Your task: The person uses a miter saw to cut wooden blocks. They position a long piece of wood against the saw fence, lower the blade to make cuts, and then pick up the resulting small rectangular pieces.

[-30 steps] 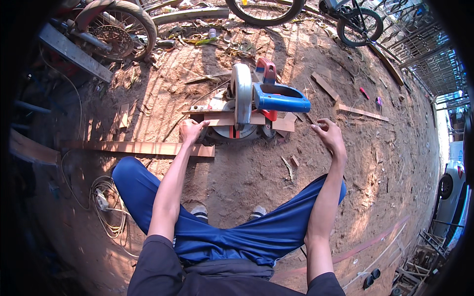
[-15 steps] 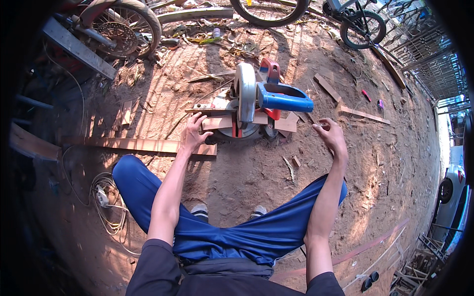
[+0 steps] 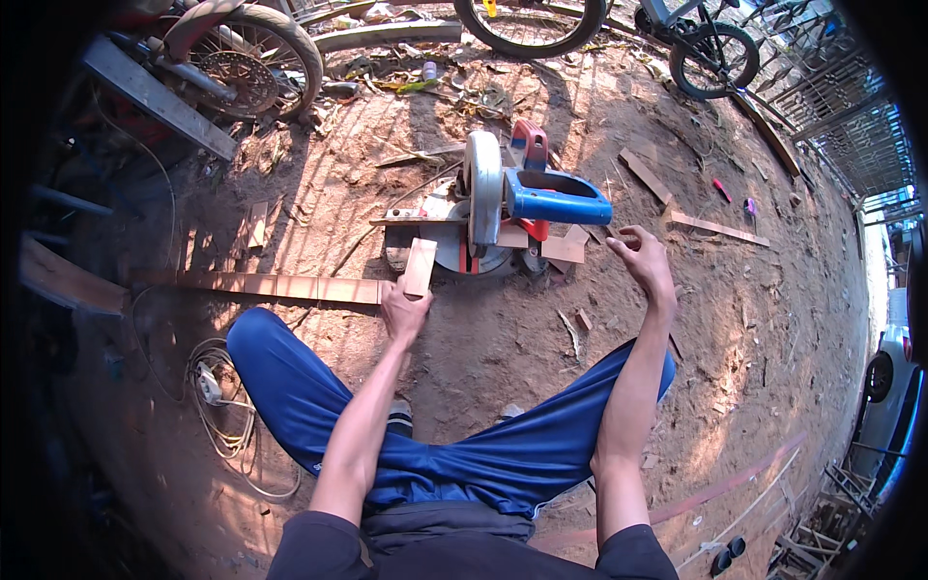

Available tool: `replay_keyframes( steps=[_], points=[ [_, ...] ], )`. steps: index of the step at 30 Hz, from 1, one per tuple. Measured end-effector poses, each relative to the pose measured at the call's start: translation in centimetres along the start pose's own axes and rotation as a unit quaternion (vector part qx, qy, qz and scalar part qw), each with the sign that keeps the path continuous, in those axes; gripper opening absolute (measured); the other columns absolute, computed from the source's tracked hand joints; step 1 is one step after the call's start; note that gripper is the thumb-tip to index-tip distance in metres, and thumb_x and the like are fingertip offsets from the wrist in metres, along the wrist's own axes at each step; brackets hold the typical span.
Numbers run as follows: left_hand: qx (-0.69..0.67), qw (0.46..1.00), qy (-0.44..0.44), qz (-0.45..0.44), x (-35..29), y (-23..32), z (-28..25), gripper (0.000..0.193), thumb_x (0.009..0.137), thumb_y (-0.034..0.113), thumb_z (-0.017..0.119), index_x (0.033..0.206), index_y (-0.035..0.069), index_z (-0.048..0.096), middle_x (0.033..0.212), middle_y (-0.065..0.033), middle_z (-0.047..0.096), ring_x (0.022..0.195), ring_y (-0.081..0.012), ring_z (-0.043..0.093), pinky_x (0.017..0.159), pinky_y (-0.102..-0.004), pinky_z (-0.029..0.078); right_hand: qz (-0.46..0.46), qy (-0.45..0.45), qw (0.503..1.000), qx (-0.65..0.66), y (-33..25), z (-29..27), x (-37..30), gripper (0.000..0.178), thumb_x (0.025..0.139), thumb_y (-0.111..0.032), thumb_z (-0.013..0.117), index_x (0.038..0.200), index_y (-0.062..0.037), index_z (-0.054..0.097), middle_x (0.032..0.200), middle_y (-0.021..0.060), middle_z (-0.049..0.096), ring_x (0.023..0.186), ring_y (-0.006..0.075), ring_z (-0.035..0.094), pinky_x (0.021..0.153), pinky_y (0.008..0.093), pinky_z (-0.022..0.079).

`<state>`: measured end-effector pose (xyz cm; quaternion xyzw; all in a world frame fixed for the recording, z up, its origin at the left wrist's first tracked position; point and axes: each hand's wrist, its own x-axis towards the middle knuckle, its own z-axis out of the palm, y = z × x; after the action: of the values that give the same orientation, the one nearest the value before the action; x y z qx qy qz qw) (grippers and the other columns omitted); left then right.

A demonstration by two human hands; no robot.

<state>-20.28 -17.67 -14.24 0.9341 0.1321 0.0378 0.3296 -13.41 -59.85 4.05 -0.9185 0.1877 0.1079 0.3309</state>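
Note:
My left hand (image 3: 404, 311) is closed around the lower end of a short wooden piece (image 3: 420, 267), which points up toward the saw. Just beyond stands a miter saw (image 3: 486, 188) with a silver blade guard and a blue handle (image 3: 559, 197). My right hand (image 3: 641, 259) hovers to the right of the saw, below its handle, fingers curled loosely and apart, holding nothing that I can see. Another short wood piece (image 3: 564, 250) lies at the right side of the saw's base. A long wooden strip (image 3: 280, 286) stretches left from beside my left hand.
A coiled cable with a white socket block (image 3: 209, 385) lies by my left knee. Wood offcuts (image 3: 646, 176) are scattered on the dirt to the right. A motorbike wheel (image 3: 242, 63) stands far left, a small bicycle (image 3: 713, 58) far right near a metal fence (image 3: 839, 111).
My left hand has taken the short wooden piece off the saw's base and drawn it toward me, turning it lengthwise. The right hand has barely moved.

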Motion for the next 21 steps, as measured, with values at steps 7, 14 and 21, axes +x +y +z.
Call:
replay_keyframes(
  steps=[7, 14, 21],
  points=[
    [-0.148, 0.969, 0.095, -0.176, -9.4, 5.8, 8.3, 0.069, 0.077, 0.027, 0.09, 0.132, -0.006, 0.064, 0.09, -0.0147, 0.059, 0.083, -0.0293, 0.068, 0.076, -0.0418, 0.055, -0.016, -0.005, 1.0, 0.004, 1.3, 0.8, 2.0, 0.061, 0.087, -0.044, 0.079, 0.129, -0.0014, 0.067, 0.115, 0.0232, 0.074, 0.107, 0.0319, 0.073, 0.094, 0.0418, 0.056],
    [-0.239, 0.936, 0.196, -0.166, -9.0, 7.8, 12.7, 0.069, 0.078, 0.023, 0.089, 0.137, -0.002, 0.063, 0.094, -0.012, 0.057, 0.081, -0.0226, 0.07, 0.073, -0.0339, 0.059, -0.021, -0.004, 1.0, 0.012, 1.1, 0.6, 1.3, 0.061, 0.087, -0.044, 0.079, 0.129, -0.0023, 0.067, 0.112, 0.0232, 0.075, 0.102, 0.0308, 0.074, 0.091, 0.0411, 0.057],
    [-0.101, 0.959, 0.227, -0.133, -5.9, 8.2, 13.9, 0.073, 0.075, 0.034, 0.088, 0.136, 0.001, 0.065, 0.092, -0.0143, 0.058, 0.083, -0.0292, 0.064, 0.076, -0.042, 0.051, -0.022, 0.004, 0.999, 0.039, 1.2, -0.2, 0.3, 0.061, 0.087, -0.043, 0.079, 0.129, -0.0018, 0.067, 0.111, 0.0231, 0.075, 0.099, 0.0299, 0.074, 0.088, 0.0407, 0.057]
  ],
)
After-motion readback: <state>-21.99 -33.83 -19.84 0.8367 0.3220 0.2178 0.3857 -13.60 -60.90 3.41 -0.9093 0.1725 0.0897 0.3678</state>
